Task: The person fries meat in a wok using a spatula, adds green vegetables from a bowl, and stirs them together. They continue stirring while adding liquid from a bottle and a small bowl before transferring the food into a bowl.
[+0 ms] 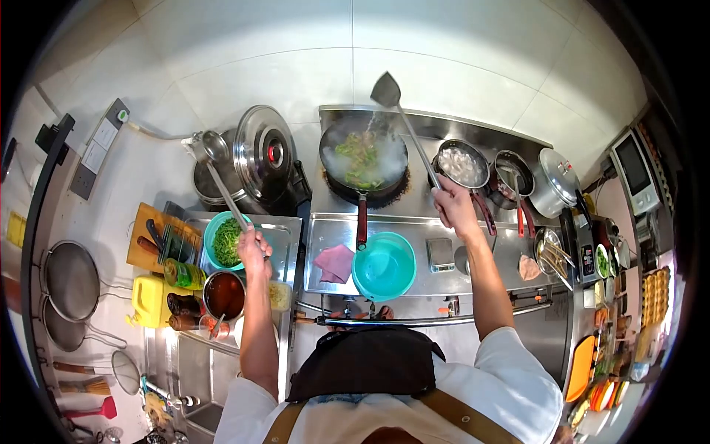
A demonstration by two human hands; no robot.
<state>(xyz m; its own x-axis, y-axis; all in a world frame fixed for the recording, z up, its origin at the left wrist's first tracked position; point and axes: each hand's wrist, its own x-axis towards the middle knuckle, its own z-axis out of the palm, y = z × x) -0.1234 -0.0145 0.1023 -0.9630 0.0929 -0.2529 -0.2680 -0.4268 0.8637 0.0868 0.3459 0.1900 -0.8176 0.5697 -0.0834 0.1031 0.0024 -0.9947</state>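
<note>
My left hand (253,246) is closed around the long handle of a metal ladle (215,146), whose bowl is up by the large pot (214,185) at the back left. In my right hand (454,207) is the handle of a wok spatula (385,90); its blade is raised above and behind the wok. Steam rises from the wok (400,174), where chopped green food (362,161) lies. The wok's red-brown handle (362,224) points toward me. Beneath my left hand stands a teal bowl of chopped greens (228,241).
A second teal bowl (384,277), a pink cloth (334,264) and a scale (441,254) lie along the front counter. Right of the wok are a pan of white pieces (459,165), a saucepan (512,159) and a pressure cooker (558,174). A pot of reddish liquid (224,294) stands left.
</note>
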